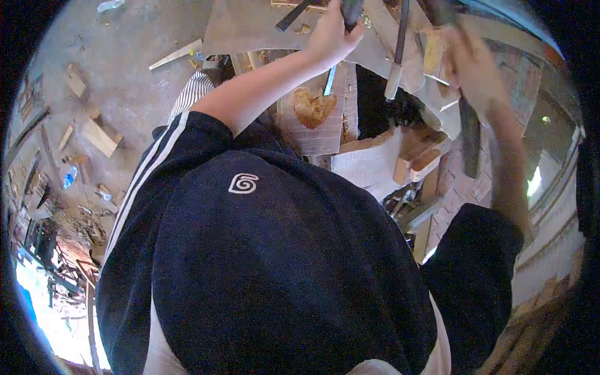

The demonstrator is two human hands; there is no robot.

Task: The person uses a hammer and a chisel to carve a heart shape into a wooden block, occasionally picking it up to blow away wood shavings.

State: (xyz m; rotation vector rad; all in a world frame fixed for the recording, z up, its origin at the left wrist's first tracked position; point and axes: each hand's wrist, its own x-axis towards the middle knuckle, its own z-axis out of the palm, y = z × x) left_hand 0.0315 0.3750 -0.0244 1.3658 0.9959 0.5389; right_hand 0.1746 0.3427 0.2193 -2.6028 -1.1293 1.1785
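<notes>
At the top of the head view, my left hand (337, 37) is closed around a dark, thick piece (352, 14) that runs out of the frame. My right hand (476, 72), smeared by motion, is raised at the upper right with its fingers curled. A long dark bar (470, 140) runs out below it, and a blurred dark part shows above it. Between and below the hands, a brown heart-shaped piece of wood (314, 107) rests on a pale board (319, 136). A narrow bluish strip (330, 80) stands at its upper right.
A dark flat bar with a pale end (400, 53) lies across boards between my hands. Below it is a dark gap (375, 103). Wood blocks (417, 164) sit nearer my body. Offcuts (102, 137) and a plastic bottle (70, 177) lie on the floor at left.
</notes>
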